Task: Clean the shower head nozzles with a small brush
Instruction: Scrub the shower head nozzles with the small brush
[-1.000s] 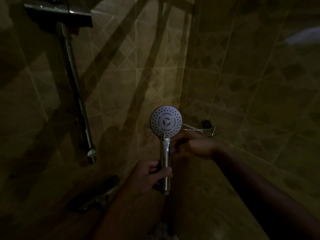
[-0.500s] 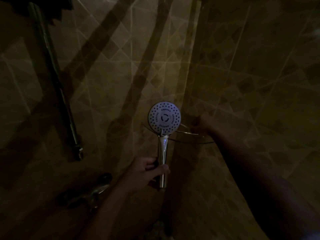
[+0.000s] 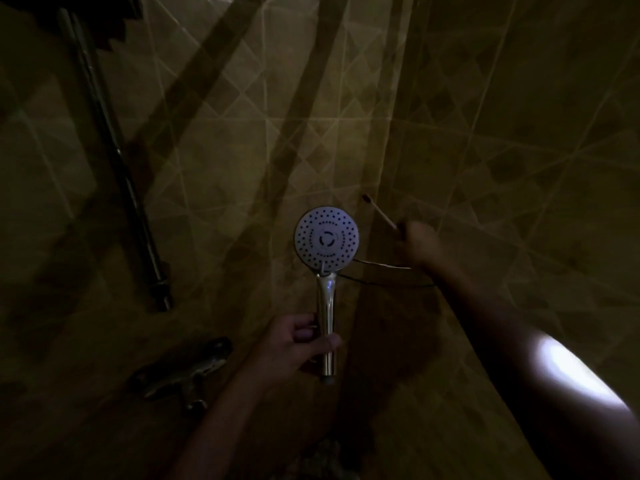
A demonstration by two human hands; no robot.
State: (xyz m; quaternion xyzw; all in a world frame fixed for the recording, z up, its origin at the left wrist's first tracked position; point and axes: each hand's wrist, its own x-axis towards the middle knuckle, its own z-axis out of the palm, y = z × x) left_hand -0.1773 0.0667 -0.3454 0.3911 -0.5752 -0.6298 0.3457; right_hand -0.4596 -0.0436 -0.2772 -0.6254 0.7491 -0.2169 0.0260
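Your left hand [image 3: 301, 344] at 6 o'clock: fingers and thumb curled round handle of shower head [image 3: 326, 239], held upright, nozzles facing you. Your right hand [image 3: 420, 242] at 3 o'clock of it, blurred, pinches brush [image 3: 380, 213]; tip points to 10 o'clock, apart from nozzles.

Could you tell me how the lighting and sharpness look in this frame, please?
Head view: very dim and amber-tinted; the shower head is the brightest thing; a glare patch blows out the right forearm; the right hand and its brush look blurred.
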